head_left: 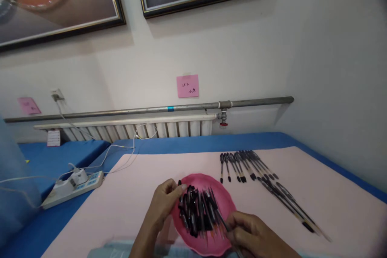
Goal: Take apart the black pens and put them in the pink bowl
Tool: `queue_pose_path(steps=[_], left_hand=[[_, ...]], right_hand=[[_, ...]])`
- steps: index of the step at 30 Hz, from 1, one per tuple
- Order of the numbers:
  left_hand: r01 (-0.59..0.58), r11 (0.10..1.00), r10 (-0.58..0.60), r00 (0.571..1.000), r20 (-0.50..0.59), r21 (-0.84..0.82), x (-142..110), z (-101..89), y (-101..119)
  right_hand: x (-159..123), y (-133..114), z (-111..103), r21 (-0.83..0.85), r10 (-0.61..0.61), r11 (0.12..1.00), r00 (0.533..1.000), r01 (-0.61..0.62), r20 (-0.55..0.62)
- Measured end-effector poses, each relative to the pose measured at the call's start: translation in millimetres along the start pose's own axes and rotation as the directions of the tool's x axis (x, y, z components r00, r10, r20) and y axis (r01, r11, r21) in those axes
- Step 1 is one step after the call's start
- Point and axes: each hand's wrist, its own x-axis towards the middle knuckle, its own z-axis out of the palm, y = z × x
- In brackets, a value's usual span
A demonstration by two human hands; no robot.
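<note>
Pink and glossy, a scalloped plate sits near the front of the worktop, heaped with black pen parts: stubby, shiny pieces at left, slim rods at right, blurred in places. The left hand bends over the plate's left edge, thumb lying by a dark piece; I cannot tell whether its grip pinches that piece or the rim. The right grip, on the right hand, pinches a slim dark pen slanting across the lower right rim.

Matte pale pink sheeting covers the blue surface, leaving a blue border. Bare sheeting lies left of the plate; beyond it to the right, a fanned row of pens with dark ends takes up room, and longer pens slant toward the front right, limiting space beside the right hand.

A white power strip with plugs stands at left, its cable trailing toward a ribbed radiator. Pale blue cloth edges the front.
</note>
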Motion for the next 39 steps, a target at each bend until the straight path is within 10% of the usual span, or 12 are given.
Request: queue_pose_path(steps=[6,13,39], left_hand=[[-0.05,0.996,0.054,0.998,0.042,-0.074,-10.2,21.4,-1.5],[0.26,0.91,-0.115,0.907,0.405,-0.323,-26.3,38.2,3.6],[0.2,0.788,-0.03,0.957,0.287,-0.582,-28.7,40.9,0.5]], right_hand=[[10.2,9.3,4.5,0.102,-0.047,0.994,0.999,0.044,0.025],[6.5,8.5,15.6,0.126,-0.115,0.986,0.991,0.106,0.066],[-1.5,0.9,29.2,0.261,-0.071,0.965,0.973,0.011,0.221]])
